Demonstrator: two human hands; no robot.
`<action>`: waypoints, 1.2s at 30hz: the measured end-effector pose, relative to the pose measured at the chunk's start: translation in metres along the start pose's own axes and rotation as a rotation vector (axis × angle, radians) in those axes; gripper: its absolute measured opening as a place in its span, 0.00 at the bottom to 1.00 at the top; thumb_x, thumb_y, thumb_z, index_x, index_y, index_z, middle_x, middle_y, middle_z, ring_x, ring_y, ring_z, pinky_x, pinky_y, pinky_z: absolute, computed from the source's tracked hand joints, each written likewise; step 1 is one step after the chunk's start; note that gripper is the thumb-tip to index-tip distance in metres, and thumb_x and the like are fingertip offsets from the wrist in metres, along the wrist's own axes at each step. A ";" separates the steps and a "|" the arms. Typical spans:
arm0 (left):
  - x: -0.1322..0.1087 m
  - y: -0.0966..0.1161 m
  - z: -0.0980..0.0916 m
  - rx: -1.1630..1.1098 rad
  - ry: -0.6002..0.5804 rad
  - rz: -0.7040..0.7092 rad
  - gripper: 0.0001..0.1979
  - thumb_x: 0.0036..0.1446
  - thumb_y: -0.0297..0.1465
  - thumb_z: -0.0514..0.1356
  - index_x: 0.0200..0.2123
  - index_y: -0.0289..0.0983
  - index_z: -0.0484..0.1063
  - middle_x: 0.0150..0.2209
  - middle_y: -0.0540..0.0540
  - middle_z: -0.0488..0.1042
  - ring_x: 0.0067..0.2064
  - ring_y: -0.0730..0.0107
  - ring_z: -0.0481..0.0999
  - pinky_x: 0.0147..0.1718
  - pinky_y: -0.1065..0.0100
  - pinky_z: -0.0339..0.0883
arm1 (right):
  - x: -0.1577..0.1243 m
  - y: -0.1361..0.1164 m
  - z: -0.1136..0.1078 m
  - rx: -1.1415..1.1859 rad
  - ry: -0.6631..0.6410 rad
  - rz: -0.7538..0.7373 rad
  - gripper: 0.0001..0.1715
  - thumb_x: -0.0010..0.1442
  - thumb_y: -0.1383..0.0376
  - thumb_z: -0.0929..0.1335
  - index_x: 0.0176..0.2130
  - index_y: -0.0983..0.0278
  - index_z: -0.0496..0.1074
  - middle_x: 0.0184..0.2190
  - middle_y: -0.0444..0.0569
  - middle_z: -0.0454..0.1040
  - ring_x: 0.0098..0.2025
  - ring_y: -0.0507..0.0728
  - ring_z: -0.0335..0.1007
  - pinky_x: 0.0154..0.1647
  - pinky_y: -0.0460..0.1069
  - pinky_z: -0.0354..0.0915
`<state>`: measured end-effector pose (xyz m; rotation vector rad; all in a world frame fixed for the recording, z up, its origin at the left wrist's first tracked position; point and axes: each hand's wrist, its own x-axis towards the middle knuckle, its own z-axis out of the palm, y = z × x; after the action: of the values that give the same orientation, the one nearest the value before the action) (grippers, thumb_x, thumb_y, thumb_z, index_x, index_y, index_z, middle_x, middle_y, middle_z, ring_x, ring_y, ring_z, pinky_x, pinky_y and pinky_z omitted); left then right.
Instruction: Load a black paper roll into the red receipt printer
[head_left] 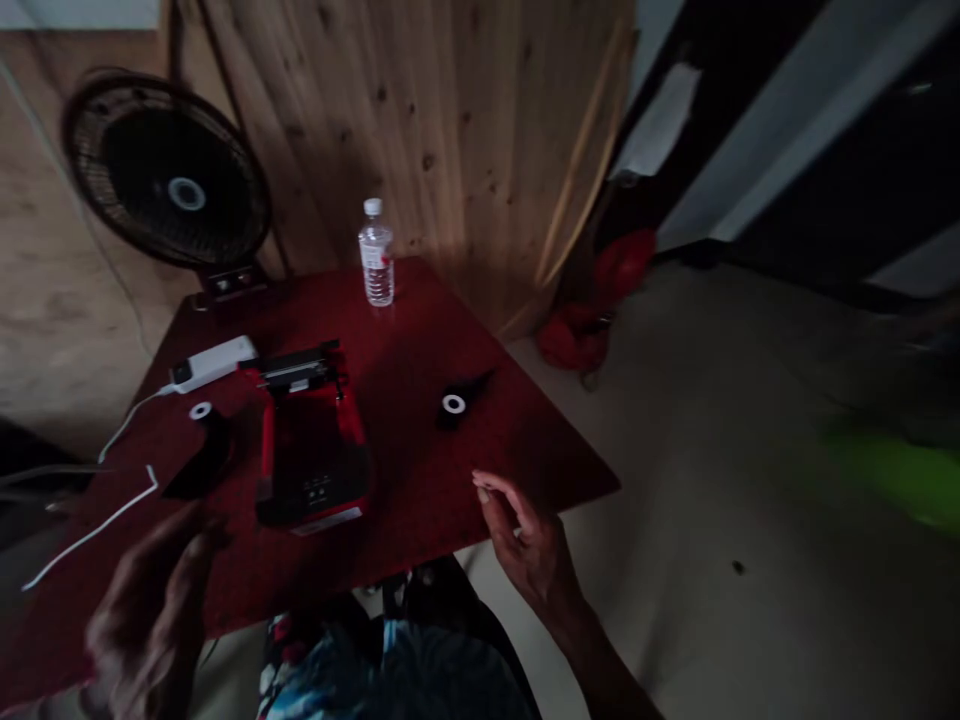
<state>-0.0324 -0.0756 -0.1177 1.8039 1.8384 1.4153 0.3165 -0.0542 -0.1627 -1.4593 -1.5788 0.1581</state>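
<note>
My right hand (529, 540) is over the front edge of the red table (420, 510). Its thumb and forefinger come together in a pinch; whatever is between the tips, if anything, is too small to make out. Smeared by motion, my left hand (154, 610) hangs above the table's left front part, its fingers bent. Between the hands lies a red-and-black device (315, 450), like a small label printer, with its body opened up. Just left of it is a black roll with a white core (201, 412), a loose black strip trailing. A second black roll (453, 405) lies to the right, touched by neither hand.
A white power strip (214, 363) with a cable lies behind the device. Farther back stand a black fan (169, 170) and a water bottle (376, 255), before a wooden panel (450, 130). Red bags (574, 335) rest on the floor at right. A white cable (90, 532) crosses the left.
</note>
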 end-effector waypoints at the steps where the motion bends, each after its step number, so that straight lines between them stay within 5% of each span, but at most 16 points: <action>1: 0.012 0.009 0.005 0.013 0.037 -0.053 0.15 0.65 0.37 0.60 0.53 0.42 0.74 0.44 0.47 0.81 0.44 0.60 0.80 0.44 0.61 0.76 | 0.001 -0.004 0.006 0.018 -0.027 -0.031 0.12 0.69 0.62 0.63 0.48 0.59 0.75 0.41 0.49 0.84 0.41 0.56 0.83 0.43 0.49 0.78; 5: 0.055 0.034 0.023 0.044 -0.128 0.083 0.13 0.63 0.41 0.60 0.43 0.40 0.77 0.46 0.45 0.81 0.48 0.58 0.80 0.46 0.61 0.75 | 0.003 -0.008 0.028 0.028 -0.072 -0.166 0.14 0.71 0.62 0.63 0.49 0.60 0.75 0.40 0.50 0.83 0.40 0.57 0.82 0.42 0.50 0.78; 9: 0.067 0.033 0.021 0.120 -0.246 0.098 0.14 0.63 0.42 0.58 0.43 0.41 0.77 0.47 0.44 0.81 0.50 0.57 0.79 0.44 0.61 0.75 | 0.002 0.005 0.035 0.013 -0.084 -0.199 0.12 0.69 0.62 0.64 0.46 0.59 0.76 0.38 0.51 0.82 0.40 0.59 0.80 0.44 0.54 0.77; 17: 0.047 -0.009 0.011 0.126 -0.233 0.063 0.17 0.63 0.45 0.58 0.48 0.43 0.77 0.51 0.47 0.80 0.51 0.56 0.79 0.47 0.61 0.74 | 0.033 0.032 0.019 0.089 0.018 0.211 0.19 0.65 0.54 0.65 0.51 0.61 0.71 0.45 0.55 0.80 0.45 0.60 0.79 0.48 0.57 0.76; 22: 0.037 -0.029 0.017 0.019 -0.254 0.131 0.16 0.63 0.44 0.59 0.47 0.43 0.78 0.48 0.46 0.81 0.49 0.57 0.80 0.48 0.63 0.74 | 0.060 0.031 0.034 0.058 -0.051 0.319 0.30 0.57 0.51 0.69 0.55 0.61 0.68 0.50 0.58 0.78 0.50 0.65 0.76 0.52 0.62 0.72; 27: 0.020 -0.032 0.008 0.046 -0.229 -0.005 0.18 0.62 0.46 0.60 0.47 0.41 0.78 0.48 0.44 0.81 0.47 0.57 0.81 0.43 0.63 0.75 | 0.076 0.020 0.054 -0.025 -0.041 0.282 0.28 0.56 0.53 0.68 0.53 0.62 0.69 0.49 0.60 0.77 0.50 0.66 0.74 0.52 0.63 0.70; 31: 0.007 -0.027 -0.001 0.035 -0.165 -0.083 0.19 0.61 0.47 0.60 0.47 0.41 0.78 0.47 0.44 0.81 0.49 0.58 0.80 0.50 0.61 0.73 | 0.089 0.027 0.061 0.028 -0.013 0.333 0.21 0.53 0.54 0.68 0.44 0.63 0.71 0.41 0.58 0.77 0.41 0.64 0.75 0.46 0.61 0.71; 36: -0.004 -0.010 -0.008 0.026 -0.087 -0.110 0.17 0.60 0.45 0.62 0.47 0.44 0.79 0.47 0.47 0.82 0.49 0.59 0.81 0.51 0.63 0.73 | 0.088 0.031 0.049 0.450 -0.022 0.528 0.28 0.47 0.47 0.72 0.42 0.60 0.69 0.33 0.49 0.77 0.34 0.59 0.74 0.41 0.57 0.71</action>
<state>-0.0434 -0.0814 -0.1224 1.7193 1.8891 1.2597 0.3188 0.0514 -0.1620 -1.4722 -1.0472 0.7849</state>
